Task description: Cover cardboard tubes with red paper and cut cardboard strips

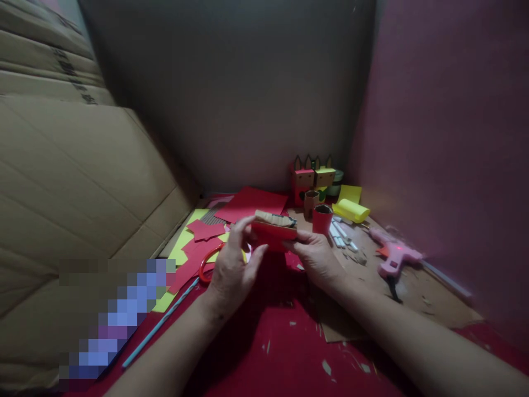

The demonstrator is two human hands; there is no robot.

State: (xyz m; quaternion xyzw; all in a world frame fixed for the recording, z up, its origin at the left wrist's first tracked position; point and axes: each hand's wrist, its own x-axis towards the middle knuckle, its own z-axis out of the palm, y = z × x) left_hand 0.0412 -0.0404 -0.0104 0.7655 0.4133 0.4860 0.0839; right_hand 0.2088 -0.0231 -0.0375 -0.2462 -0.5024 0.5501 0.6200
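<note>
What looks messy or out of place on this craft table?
Paper scraps litter the red table cover, and cut red and yellow paper pieces lie in a heap. The pink glue gun sits on the cardboard sheet with a red light showing, apart from the left hand and right hand, which hold a red-wrapped tube.

Red paper piece [275,238]: matt, smooth. Strip [275,219] on top looks like ribbed cardboard, too blurry to be sure. Bench [289,342] cover: matt red, flecked with scraps. Glue gun [394,256]: pink plastic, slight sheen. Cardboard sheet [82,182]: plain brown, creased. Yellow roll [351,210]: smooth paper.
</note>
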